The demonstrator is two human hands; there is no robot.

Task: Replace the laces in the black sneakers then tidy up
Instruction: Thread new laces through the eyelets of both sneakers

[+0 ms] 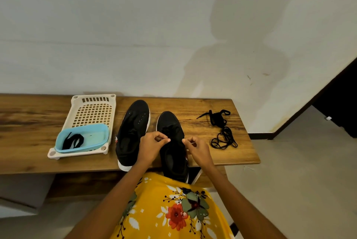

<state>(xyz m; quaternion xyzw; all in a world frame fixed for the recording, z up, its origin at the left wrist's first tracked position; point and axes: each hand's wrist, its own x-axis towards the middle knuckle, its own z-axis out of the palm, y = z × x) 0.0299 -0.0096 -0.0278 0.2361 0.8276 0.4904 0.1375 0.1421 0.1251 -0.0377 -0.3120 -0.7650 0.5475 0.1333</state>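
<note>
Two black sneakers with white soles stand side by side on the wooden table (193, 103), toes pointing away from me. The left sneaker (133, 128) shows bare eyelets with no lace. Over the right sneaker (172, 142) my left hand (152, 146) and my right hand (195, 147) each pinch an end of a black lace threaded in that shoe. A loose tangle of black laces (222, 130) lies on the table to the right of the shoes. Another black lace (73, 141) is coiled inside a light blue container (100, 128).
The blue container sits at the near end of a cream perforated plastic tray (92, 111), left of the shoes. The right sneaker's heel overhangs the table's front edge above my yellow floral lap. A white wall stands behind the table; the floor opens to the right.
</note>
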